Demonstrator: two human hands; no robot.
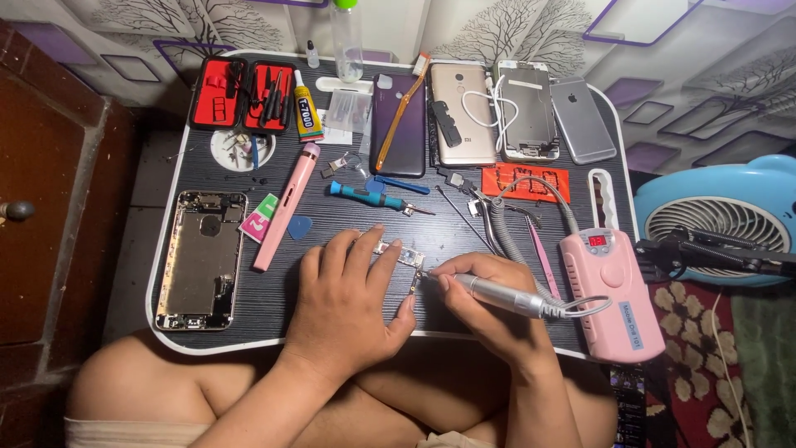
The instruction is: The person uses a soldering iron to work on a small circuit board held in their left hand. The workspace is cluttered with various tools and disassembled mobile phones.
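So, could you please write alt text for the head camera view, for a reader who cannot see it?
A person's left hand presses a small circuit board onto a dark lap table while the right hand holds a silver rotary pen tool with its tip at the board. A coiled cable links the tool to a pink control box; an opened phone frame lies left.

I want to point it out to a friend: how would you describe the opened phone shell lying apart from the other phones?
Start at the dark lap table and go to its left edge. The opened phone shell lies there alone, left of the left hand, metal innards upward, unlike the phones along the back.
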